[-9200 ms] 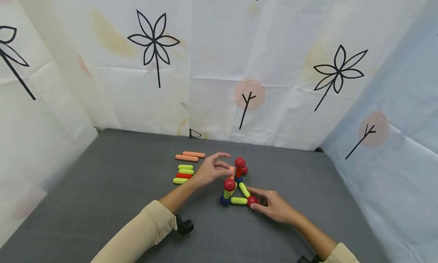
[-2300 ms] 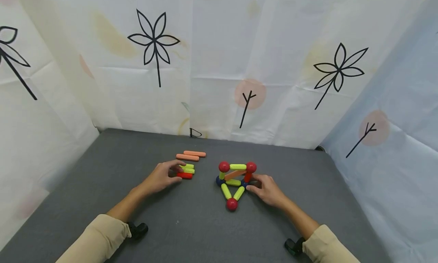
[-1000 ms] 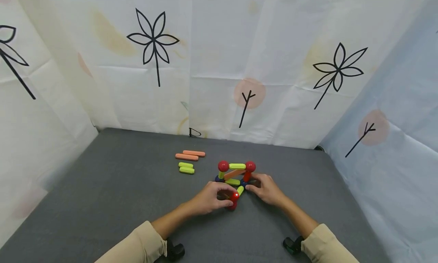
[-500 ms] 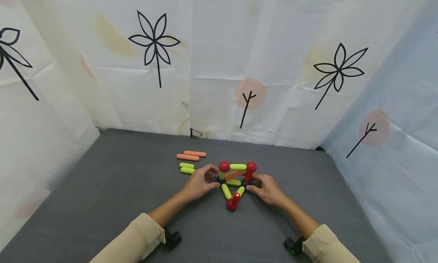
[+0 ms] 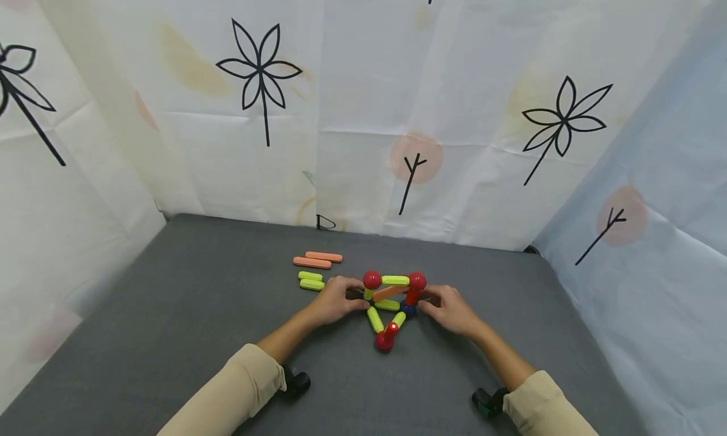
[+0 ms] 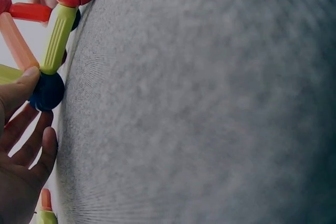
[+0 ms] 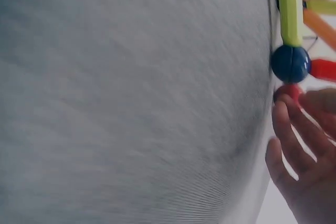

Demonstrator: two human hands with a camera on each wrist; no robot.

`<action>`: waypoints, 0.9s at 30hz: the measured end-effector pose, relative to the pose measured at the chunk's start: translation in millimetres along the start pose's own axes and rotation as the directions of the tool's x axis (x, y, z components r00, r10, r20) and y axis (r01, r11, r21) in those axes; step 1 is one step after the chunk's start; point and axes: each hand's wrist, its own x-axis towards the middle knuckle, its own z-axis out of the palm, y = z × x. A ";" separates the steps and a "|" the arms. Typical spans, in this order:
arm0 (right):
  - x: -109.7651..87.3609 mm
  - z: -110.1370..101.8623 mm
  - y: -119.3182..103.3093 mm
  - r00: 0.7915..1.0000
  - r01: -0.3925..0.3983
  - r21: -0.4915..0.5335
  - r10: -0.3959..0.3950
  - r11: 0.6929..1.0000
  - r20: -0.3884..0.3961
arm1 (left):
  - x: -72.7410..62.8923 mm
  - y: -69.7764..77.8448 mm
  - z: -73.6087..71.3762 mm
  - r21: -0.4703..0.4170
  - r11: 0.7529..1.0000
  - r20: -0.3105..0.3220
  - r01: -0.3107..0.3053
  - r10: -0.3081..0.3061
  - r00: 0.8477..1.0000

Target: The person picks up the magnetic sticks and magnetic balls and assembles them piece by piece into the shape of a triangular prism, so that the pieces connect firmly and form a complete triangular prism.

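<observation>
A frame of magnetic balls and rods stands between the hands in the head view. Its base triangle has lime rods (image 5: 375, 319), a front red ball (image 5: 384, 342) and two blue balls at the back. A lime upright and a red rod (image 5: 413, 296) carry red balls (image 5: 372, 279), bridged by a lime rod (image 5: 395, 280); an orange rod (image 5: 390, 293) slants behind. A short red rod (image 5: 391, 329) stands on the front ball. My left hand (image 5: 335, 301) pinches the left blue ball (image 6: 48, 92). My right hand (image 5: 451, 310) pinches a red ball (image 7: 289, 94) beside the right blue ball (image 7: 291, 63).
Two orange rods (image 5: 312, 262) lie at the back left of the grey table (image 5: 227, 284). In front of them are two lime rods (image 5: 310, 284), close to the left hand. A white patterned curtain (image 5: 363, 95) closes off the back and sides.
The structure was turned and a lime top rod added. The left hand took the red rod from the row, stood it on the front ball, then moved to the left blue ball.
</observation>
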 end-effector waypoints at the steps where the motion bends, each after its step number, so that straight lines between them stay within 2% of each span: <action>1: 2.8 -1.5 1.5 0.999 -0.016 0.001 0.016 1.000 -0.036 | -0.1 -0.5 0.0 -0.002 1.000 0.001 -0.001 0.001 1.000; 3: 8.7 -3.1 4.1 0.992 -0.061 0.005 0.061 0.998 -0.109 | -0.2 -1.2 -0.4 -0.011 1.000 0.004 0.004 -0.004 1.000; 5: 15.1 -4.0 7.2 0.985 -0.094 0.031 0.097 0.995 -0.141 | -0.1 -1.8 -0.9 -0.015 1.000 0.009 0.006 -0.006 1.000; 7: 21.5 -4.2 10.2 0.987 -0.100 0.060 0.106 0.993 -0.118 | 0.5 -2.4 -1.4 -0.016 1.000 0.014 0.008 -0.008 1.000; 12: 35.5 -2.1 18.2 0.997 -0.079 0.127 0.077 0.989 0.022 | 1.9 -4.2 -2.5 -0.015 1.000 0.027 0.010 -0.010 1.000; 17: 43.3 4.6 23.5 0.998 -0.053 0.162 0.049 0.985 0.028 | 2.5 -5.2 -3.1 -0.026 1.000 0.033 0.012 -0.011 0.999; 20: 42.1 6.0 25.5 0.999 -0.042 0.150 0.045 0.988 -0.017 | 2.8 -4.6 -2.4 -0.025 0.999 0.034 0.020 -0.019 0.999; 23: 36.6 1.5 24.0 0.993 -0.052 0.139 0.065 0.989 -0.093 | 3.0 -3.6 -2.3 -0.031 0.999 0.032 0.018 -0.017 0.999; 27: 25.1 -15.4 14.3 0.972 -0.039 0.140 0.070 0.989 -0.225 | 3.6 -4.1 -2.7 -0.033 0.999 0.030 0.016 -0.015 0.999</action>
